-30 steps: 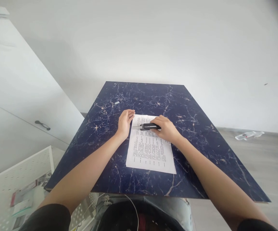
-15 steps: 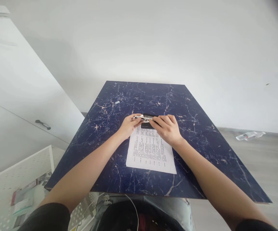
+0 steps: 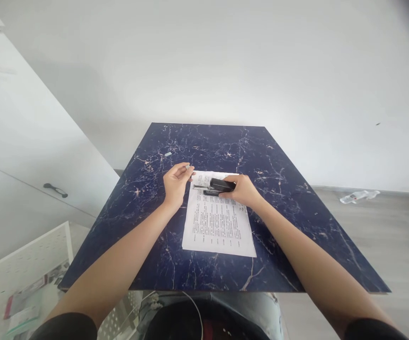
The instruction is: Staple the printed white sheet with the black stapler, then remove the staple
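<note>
My right hand (image 3: 244, 190) is closed around the rear of a black stapler (image 3: 222, 184), held over the upper part of a printed sheet of paper (image 3: 218, 231). A thin metal piece (image 3: 200, 188) sticks out from the stapler's front toward the left. My left hand (image 3: 176, 183), left of the stapler and by the paper's upper left corner, pinches a small pale strip of staples (image 3: 187, 166) between thumb and fingers. Another small pale strip (image 3: 168, 154) lies on the table farther back on the left.
The dark blue marble-patterned table (image 3: 204, 141) stands against a white wall. On the left are a white cabinet with a dark handle (image 3: 55, 190) and a white perforated basket (image 3: 23, 255) holding packets. A clear plastic bottle (image 3: 358, 197) lies on the floor at right.
My hands have moved apart: the left has drawn away leftward and now pinches a small staple strip. The right has turned the stapler and brought it nearer, over the paper.
</note>
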Demonstrator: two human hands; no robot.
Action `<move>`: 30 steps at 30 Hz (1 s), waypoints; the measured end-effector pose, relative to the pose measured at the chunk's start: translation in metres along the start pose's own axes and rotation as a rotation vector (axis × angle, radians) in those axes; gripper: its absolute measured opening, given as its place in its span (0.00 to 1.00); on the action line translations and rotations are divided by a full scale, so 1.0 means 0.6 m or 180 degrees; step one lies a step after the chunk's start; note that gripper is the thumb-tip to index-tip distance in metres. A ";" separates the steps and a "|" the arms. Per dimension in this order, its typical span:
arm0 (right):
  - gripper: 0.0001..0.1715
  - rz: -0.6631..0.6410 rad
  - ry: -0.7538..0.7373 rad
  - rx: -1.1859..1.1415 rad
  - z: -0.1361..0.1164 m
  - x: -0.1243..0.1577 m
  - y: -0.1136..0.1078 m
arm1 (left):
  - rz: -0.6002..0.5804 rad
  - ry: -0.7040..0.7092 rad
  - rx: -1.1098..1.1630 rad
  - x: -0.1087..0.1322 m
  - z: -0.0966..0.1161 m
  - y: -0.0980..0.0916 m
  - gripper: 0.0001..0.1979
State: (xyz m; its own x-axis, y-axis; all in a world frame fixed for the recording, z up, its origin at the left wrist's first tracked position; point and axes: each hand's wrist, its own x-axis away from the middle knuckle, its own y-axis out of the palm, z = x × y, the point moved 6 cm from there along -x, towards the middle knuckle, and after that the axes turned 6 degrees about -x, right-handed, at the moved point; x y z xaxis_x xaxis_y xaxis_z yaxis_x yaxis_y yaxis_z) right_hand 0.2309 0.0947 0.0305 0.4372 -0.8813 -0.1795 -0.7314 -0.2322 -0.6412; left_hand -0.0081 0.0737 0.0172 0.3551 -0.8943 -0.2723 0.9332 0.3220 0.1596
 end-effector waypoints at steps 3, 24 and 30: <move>0.10 -0.0093 -0.0055 0.0159 0.004 -0.002 0.007 | -0.0087 0.0056 0.0038 0.006 0.017 0.003 0.19; 0.21 0.0472 -0.2138 0.1044 -0.106 0.052 0.027 | -0.1601 0.0442 -0.0655 0.051 0.054 0.044 0.20; 0.26 0.0345 -0.2228 0.1130 -0.106 0.057 0.030 | -0.1594 0.0530 -0.0719 0.050 0.054 0.043 0.20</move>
State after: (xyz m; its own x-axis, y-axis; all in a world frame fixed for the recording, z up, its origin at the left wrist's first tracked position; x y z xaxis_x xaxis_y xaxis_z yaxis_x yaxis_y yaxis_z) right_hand 0.1996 0.0344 0.0601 0.6869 -0.4005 -0.6065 -0.6296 0.0891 -0.7718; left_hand 0.0250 0.0456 0.0437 -0.1466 -0.8996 -0.4113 0.9719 -0.0536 -0.2291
